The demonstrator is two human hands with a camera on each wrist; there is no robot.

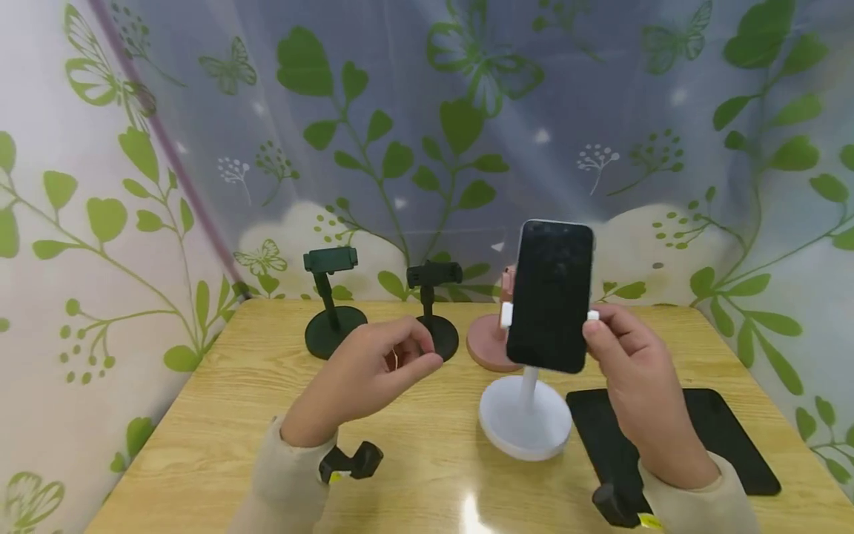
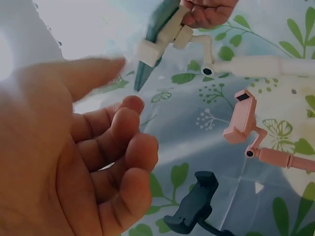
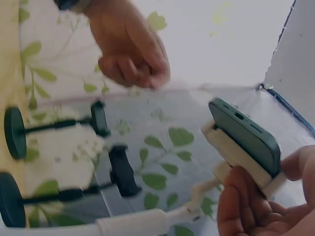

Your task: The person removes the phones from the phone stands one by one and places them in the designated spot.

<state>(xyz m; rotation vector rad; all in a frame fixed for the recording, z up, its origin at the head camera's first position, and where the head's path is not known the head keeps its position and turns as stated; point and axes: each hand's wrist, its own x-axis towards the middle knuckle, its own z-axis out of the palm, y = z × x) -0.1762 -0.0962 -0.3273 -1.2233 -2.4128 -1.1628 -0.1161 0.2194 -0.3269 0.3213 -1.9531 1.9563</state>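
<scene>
A smartphone (image 1: 552,297) with a dark screen stands nearly upright in the clamp of a white phone stand (image 1: 525,417). My right hand (image 1: 637,378) pinches the clamp's right end between thumb and curled fingers, beside the phone's edge. In the right wrist view, the fingers (image 3: 246,204) lie behind the white holder and the thumb is at its end. My left hand (image 1: 370,371) hovers over the table left of the white stand, holding nothing, its fingers loosely bent. The left wrist view shows the left palm (image 2: 39,147) with a gap between thumb and fingers.
Behind stand a dark green phone stand (image 1: 333,326), a black phone stand (image 1: 437,330) and a pink phone stand (image 1: 490,345). A black tablet-like slab (image 1: 727,437) lies at the right, under my right forearm. A leaf-patterned curtain (image 1: 400,111) surrounds the wooden table (image 1: 220,415).
</scene>
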